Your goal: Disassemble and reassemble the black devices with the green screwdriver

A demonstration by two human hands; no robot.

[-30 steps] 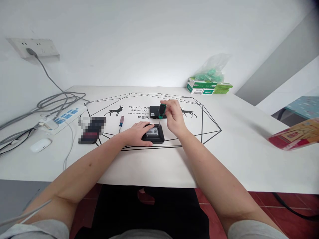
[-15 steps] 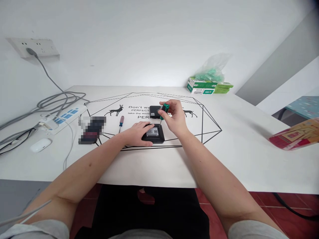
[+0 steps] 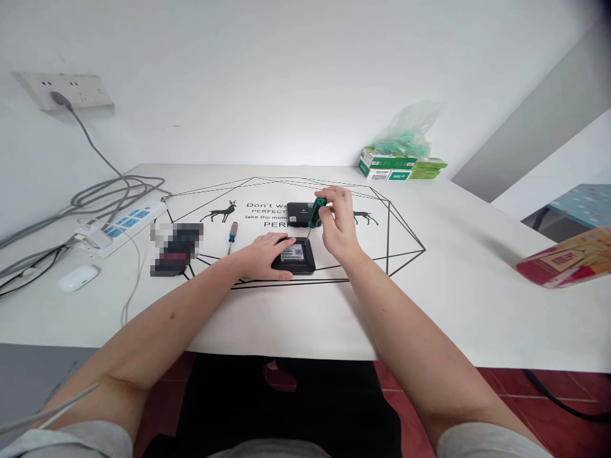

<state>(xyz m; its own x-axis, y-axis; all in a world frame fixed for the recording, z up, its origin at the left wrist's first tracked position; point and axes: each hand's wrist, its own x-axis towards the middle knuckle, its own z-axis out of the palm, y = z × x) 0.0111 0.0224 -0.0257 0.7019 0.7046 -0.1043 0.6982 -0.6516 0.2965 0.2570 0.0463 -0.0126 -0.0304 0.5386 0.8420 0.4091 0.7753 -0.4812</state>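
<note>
A black case (image 3: 308, 259) with a white-labelled part inside lies on the printed mat. My left hand (image 3: 266, 256) grips its left side, thumb along the near edge and fingers at the far edge. My right hand (image 3: 340, 226) is closed on a green and black screwdriver (image 3: 317, 212), tilted, its tip at the case's far right corner. Just behind the case lies a black cover (image 3: 296, 215), partly hidden by the screwdriver. A second screwdriver (image 3: 232, 236) with a reddish and blue handle rests left of the case, near my left hand.
On the left are a power strip (image 3: 133, 222), coiled grey cables, a white earphone case (image 3: 79, 278) and a pixelated dark object (image 3: 177, 249). Green and white boxes (image 3: 389, 160) under a plastic bag stand at the back right. A red and yellow package (image 3: 563, 257) lies far right.
My right hand has shifted slightly to the right and its fingers have changed position on the green screwdriver, whose handle leans further right. My left hand and the case have stayed put.
</note>
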